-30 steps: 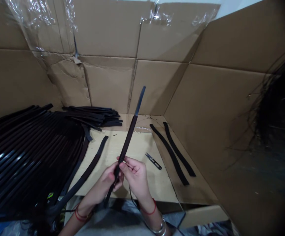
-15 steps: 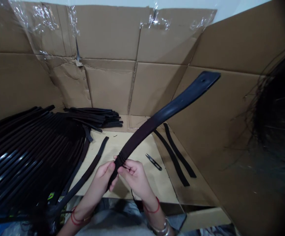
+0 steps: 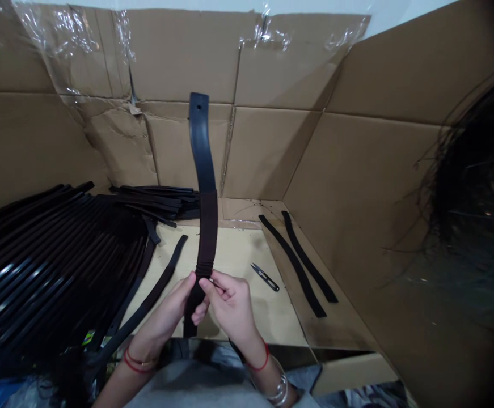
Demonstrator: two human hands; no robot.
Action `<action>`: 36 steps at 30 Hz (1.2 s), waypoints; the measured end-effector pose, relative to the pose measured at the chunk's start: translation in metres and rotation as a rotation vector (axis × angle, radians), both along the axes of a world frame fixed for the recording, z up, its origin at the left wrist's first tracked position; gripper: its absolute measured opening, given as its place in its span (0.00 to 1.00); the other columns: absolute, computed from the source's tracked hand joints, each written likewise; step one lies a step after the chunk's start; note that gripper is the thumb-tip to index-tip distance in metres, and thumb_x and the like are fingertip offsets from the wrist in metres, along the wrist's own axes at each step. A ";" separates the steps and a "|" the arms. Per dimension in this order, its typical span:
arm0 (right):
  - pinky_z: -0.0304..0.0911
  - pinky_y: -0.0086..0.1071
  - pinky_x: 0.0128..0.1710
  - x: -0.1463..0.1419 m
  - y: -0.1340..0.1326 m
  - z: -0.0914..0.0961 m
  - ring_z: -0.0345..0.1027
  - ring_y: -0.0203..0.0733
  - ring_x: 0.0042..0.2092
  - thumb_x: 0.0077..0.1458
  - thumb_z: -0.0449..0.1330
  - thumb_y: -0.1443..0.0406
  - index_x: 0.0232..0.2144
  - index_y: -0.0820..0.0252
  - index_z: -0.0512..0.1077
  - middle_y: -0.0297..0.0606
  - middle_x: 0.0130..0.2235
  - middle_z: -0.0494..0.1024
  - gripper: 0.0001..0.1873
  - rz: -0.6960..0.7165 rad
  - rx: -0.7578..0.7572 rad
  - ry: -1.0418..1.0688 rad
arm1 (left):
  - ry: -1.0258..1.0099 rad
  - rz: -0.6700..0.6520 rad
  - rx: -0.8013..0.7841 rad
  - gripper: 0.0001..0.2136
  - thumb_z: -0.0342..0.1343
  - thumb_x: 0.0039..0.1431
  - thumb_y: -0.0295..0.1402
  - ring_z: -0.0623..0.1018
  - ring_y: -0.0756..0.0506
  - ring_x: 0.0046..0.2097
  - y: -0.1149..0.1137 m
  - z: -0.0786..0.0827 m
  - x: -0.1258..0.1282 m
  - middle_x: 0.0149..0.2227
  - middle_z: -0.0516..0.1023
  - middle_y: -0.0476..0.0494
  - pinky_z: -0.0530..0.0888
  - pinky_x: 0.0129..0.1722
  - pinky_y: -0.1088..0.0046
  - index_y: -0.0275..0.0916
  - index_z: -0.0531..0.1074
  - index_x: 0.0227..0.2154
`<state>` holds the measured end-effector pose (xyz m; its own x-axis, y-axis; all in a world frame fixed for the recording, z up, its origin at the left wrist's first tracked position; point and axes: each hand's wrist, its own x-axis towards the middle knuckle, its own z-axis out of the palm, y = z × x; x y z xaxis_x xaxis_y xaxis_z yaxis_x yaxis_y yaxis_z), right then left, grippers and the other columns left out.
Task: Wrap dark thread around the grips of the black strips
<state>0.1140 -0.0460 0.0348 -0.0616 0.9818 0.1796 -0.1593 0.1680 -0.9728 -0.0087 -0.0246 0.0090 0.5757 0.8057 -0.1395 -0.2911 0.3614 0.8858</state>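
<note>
Dark brown fabric-sleeved black strap (image 3: 206, 238) stands upright at centre frame, punched end up, tail hanging below the hands. Both grips closed on it: left hand (image 3: 165, 311) and right hand (image 3: 229, 303) pinch the bunched lower edge of the sleeve from either side.

Risks: sleeve is gathered tight at the grips, so a finger slip could let it ride along the strap. Top end is unsupported and flexible; a swing could disturb the glossy black strap stack (image 3: 59, 266) at lower left. Black-handled thread snips (image 3: 265, 277) lie on the pale plywood bench (image 3: 247, 255) near the right hand; if the strap drops there, the blades could nick the sleeve.
</note>
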 end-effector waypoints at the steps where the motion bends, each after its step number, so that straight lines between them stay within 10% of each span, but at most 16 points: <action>1: 0.64 0.25 0.16 0.001 0.000 0.001 0.70 0.37 0.18 0.54 0.63 0.52 0.26 0.62 0.73 0.32 0.17 0.72 0.18 0.008 0.008 -0.005 | -0.037 -0.051 -0.034 0.26 0.48 0.56 0.60 0.55 0.55 0.17 0.000 0.001 -0.001 0.16 0.56 0.57 0.55 0.17 0.79 0.38 0.62 0.23; 6: 0.61 0.23 0.16 0.006 -0.001 0.008 0.72 0.38 0.20 0.49 0.66 0.51 0.18 0.61 0.66 0.32 0.17 0.70 0.22 -0.057 -0.002 0.012 | -0.166 -0.207 -0.138 0.29 0.44 0.52 0.65 0.42 0.57 0.15 -0.004 -0.008 0.002 0.14 0.44 0.62 0.42 0.14 0.79 0.41 0.56 0.20; 25: 0.52 0.24 0.16 0.002 -0.007 0.007 0.61 0.32 0.17 0.51 0.63 0.50 0.14 0.60 0.60 0.29 0.15 0.62 0.26 -0.082 0.016 -0.046 | -0.257 -0.301 -0.213 0.29 0.48 0.51 0.64 0.43 0.57 0.14 -0.016 -0.009 -0.002 0.12 0.44 0.61 0.43 0.13 0.79 0.41 0.55 0.18; 36: 0.54 0.25 0.18 0.013 0.006 0.003 0.60 0.33 0.21 0.50 0.65 0.49 0.22 0.62 0.73 0.30 0.18 0.67 0.21 -0.001 -0.017 0.009 | 0.008 0.153 0.068 0.19 0.48 0.63 0.50 0.62 0.55 0.16 -0.022 -0.002 -0.008 0.16 0.66 0.54 0.59 0.17 0.81 0.36 0.66 0.33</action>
<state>0.1267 -0.0396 0.0382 -0.0588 0.9848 0.1634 -0.1675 0.1516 -0.9741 -0.0162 -0.0471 0.0066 0.4449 0.8915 -0.0853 -0.3312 0.2523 0.9092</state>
